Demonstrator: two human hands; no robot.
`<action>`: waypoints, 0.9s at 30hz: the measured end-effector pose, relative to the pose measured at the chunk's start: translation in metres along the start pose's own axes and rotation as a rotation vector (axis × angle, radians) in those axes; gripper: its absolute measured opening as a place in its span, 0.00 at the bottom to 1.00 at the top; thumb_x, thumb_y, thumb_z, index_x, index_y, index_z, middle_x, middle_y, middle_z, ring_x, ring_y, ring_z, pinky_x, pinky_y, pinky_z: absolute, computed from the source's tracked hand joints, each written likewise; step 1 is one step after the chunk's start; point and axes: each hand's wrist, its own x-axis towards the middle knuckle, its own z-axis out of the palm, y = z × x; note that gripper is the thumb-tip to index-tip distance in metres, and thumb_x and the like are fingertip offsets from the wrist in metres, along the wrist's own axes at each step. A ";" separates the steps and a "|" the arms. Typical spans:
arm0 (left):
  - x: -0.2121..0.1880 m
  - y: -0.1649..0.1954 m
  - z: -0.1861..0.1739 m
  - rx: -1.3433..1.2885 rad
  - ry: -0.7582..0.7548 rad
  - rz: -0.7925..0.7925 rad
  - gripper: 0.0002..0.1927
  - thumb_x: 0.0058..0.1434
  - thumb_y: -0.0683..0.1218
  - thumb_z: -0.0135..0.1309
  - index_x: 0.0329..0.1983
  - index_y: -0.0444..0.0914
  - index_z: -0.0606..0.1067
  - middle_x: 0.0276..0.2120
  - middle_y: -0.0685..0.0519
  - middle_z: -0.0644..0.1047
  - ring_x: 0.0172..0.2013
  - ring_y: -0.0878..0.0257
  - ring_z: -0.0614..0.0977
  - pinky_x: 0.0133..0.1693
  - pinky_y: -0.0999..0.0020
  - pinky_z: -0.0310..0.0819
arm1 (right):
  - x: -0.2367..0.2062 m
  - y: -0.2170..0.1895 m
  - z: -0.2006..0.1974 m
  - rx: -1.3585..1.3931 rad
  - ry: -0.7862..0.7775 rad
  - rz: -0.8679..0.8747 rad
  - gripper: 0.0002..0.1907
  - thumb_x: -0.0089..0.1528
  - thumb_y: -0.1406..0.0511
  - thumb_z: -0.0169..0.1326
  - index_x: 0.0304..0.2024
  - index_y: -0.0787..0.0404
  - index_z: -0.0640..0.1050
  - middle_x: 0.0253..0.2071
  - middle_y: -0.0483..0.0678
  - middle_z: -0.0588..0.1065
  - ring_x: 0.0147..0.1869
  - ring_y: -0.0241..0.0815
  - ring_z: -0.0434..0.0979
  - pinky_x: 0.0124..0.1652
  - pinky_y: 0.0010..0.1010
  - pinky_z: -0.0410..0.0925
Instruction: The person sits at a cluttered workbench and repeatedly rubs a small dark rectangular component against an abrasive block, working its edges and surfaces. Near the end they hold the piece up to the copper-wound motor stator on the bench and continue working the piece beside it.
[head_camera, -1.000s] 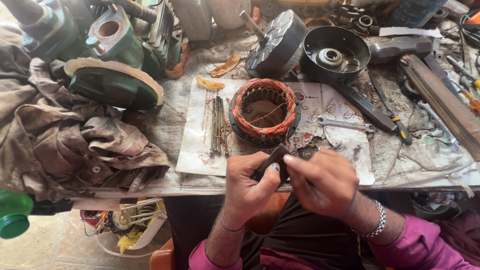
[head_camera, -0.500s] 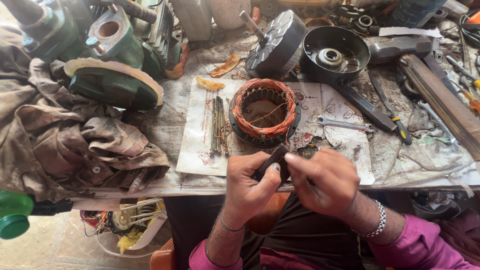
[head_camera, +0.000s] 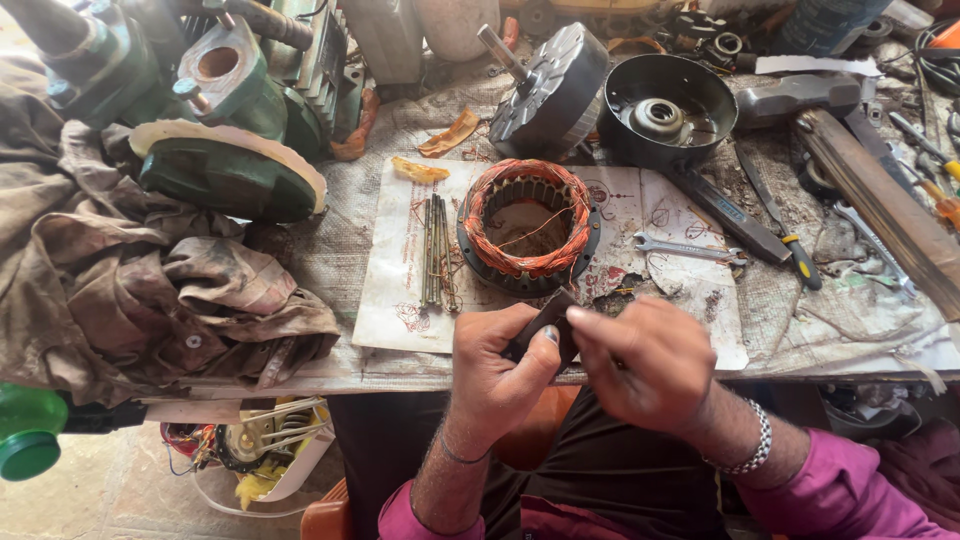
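Observation:
My left hand (head_camera: 497, 362) and my right hand (head_camera: 650, 362) meet just in front of the bench edge, both pinching a small dark flat piece (head_camera: 548, 318) between their fingertips. Right behind them a round motor stator (head_camera: 528, 226) wound with copper wire lies on a stained white paper sheet (head_camera: 400, 290). A bundle of thin metal rods (head_camera: 433, 250) lies on the paper to the stator's left. A metal bracelet sits on my right wrist.
A dirty rag (head_camera: 140, 290) covers the bench's left side, beside green motor housings (head_camera: 225, 170). Behind the stator stand a rotor (head_camera: 550, 95) and a black end bell (head_camera: 668, 110). A spanner (head_camera: 690, 248), files, screwdrivers and a hammer (head_camera: 800, 95) lie to the right.

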 end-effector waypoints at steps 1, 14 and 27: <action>0.000 0.000 0.000 -0.010 0.001 -0.010 0.08 0.62 0.40 0.54 0.29 0.31 0.75 0.18 0.57 0.71 0.20 0.74 0.68 0.23 0.72 0.63 | 0.000 0.000 0.000 0.011 0.013 0.055 0.13 0.60 0.75 0.63 0.47 0.66 0.79 0.22 0.47 0.68 0.23 0.40 0.67 0.26 0.34 0.60; -0.001 -0.001 -0.001 -0.011 0.003 -0.003 0.07 0.62 0.39 0.53 0.29 0.31 0.75 0.18 0.56 0.70 0.20 0.73 0.67 0.24 0.72 0.62 | 0.002 0.000 -0.001 0.071 -0.015 0.012 0.13 0.59 0.76 0.62 0.47 0.68 0.79 0.21 0.46 0.69 0.21 0.39 0.66 0.24 0.33 0.60; -0.001 -0.002 0.000 -0.009 0.014 -0.016 0.07 0.61 0.40 0.54 0.28 0.31 0.76 0.16 0.57 0.70 0.19 0.74 0.68 0.22 0.71 0.62 | -0.001 -0.001 -0.003 0.082 0.026 0.224 0.13 0.60 0.75 0.62 0.47 0.64 0.79 0.22 0.46 0.70 0.22 0.39 0.69 0.24 0.32 0.59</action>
